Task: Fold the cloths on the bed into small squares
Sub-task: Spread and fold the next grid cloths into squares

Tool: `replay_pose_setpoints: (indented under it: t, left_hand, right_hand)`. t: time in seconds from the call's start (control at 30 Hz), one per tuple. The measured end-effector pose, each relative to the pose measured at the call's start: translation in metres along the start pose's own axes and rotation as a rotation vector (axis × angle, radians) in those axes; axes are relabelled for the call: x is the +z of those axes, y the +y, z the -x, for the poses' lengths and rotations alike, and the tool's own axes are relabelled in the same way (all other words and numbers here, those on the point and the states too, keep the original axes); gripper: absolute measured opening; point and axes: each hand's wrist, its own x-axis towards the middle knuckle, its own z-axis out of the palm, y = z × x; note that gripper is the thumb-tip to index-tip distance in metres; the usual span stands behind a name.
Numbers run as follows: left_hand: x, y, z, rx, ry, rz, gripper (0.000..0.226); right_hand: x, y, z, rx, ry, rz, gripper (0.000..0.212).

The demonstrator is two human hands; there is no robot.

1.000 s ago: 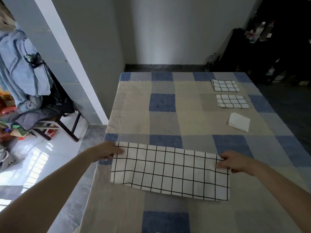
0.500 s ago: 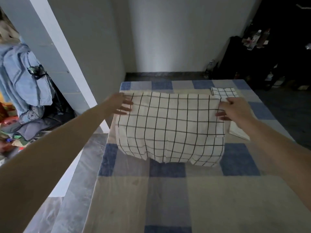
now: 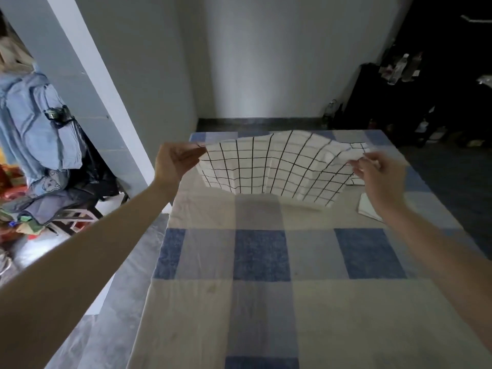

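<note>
A: How is the left hand [image 3: 174,166] seen?

B: It is raised over the near-left part of the bed [image 3: 261,302], with thumb and fingers pinched on the left corner of the grid-patterned cloth [image 3: 271,166]. The palm is turned toward the cloth.

A: And the right hand [image 3: 378,174]?

B: It is held up over the right side of the bed. The cloth's right corner is pinched between thumb and fingertips, while the other fingers are loosely curled.

A: Where is the cloth found relative to the bed?

B: It is held in the air above the bed's far half, stretched between the two hands. Its top edge is wavy and its lower edge hangs in a curve, with a shadow cast on the checked bed cover just beneath. Whether the lowest part touches the cover cannot be told.

A: What else is seen on the bed?

B: A folded grid cloth [image 3: 360,148] is partly visible at the far right of the bed, behind the held cloth. A folded white cloth [image 3: 368,209] is laid near the bed's right edge, partly hidden by the right wrist.

A: And off the bed?

B: To the left of the bed, blue clothing [image 3: 40,129] is hung beside a white pillar [image 3: 106,102]. Beyond the bed's far right corner, a dark cabinet [image 3: 399,102] with bottles on top is seen.
</note>
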Motion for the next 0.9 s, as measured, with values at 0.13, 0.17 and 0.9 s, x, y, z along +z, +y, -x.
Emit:
replay_pose_setpoints:
  t: [0.13, 0.17, 0.9]
  left_hand:
    - [-0.027, -0.055, 0.031, -0.116, 0.124, -0.179, 0.045]
    - [-0.035, -0.071, 0.041, -0.125, 0.139, -0.296, 0.032]
    - [-0.076, -0.186, 0.193, -0.381, -0.346, -1.132, 0.02]
  right_hand:
    - [-0.013, 0.049, 0.048, 0.006, -0.103, 0.313, 0.008]
    - [-0.016, 0.063, 0.061, -0.009, -0.153, 0.38, 0.009]
    - [-0.104, 0.199, 0.175, 0.057, -0.535, 0.88, 0.04]
